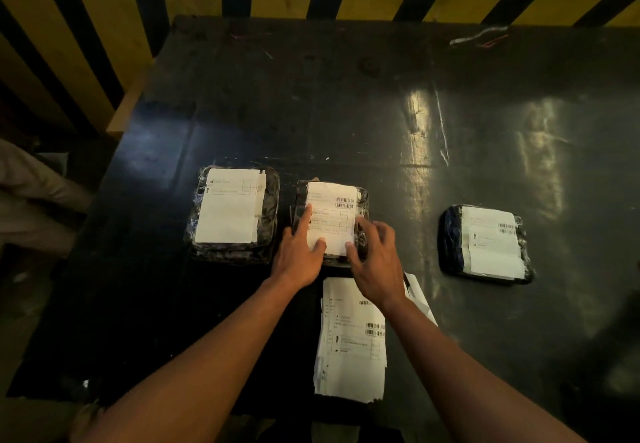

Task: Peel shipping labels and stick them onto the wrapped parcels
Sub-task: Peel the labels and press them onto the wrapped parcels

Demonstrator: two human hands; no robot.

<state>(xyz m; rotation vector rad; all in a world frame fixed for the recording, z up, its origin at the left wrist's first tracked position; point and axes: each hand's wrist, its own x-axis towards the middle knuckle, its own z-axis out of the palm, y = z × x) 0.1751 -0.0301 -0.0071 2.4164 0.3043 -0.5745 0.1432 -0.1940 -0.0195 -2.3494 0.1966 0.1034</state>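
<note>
Both hands are on the middle parcel (330, 223), which lies flat on the dark bench (346, 113). The left hand (299, 255) has its fingers (306, 216) straight and spread, lying flat on the left side of the white label (332, 216). The right hand (375, 259) has its fingers (367, 226) a little bent and spread over the label's right edge, with the thumb on the near corner. They hold nothing; I think they press down so the sticky paper stays put and lies smooth. The label runs away from the fingertips, and its far end with the black bars is bare. Under the wrists, close to the person, sits a pile of label sheets (349, 345), kept near so the next one is easy to grab. Left of the left fingers, just beside them, is another parcel (232, 212) with a label already on it. Well off to the right of the right fingers lies a third parcel (485, 243), also with a label. So this job looks nearly done.
</note>
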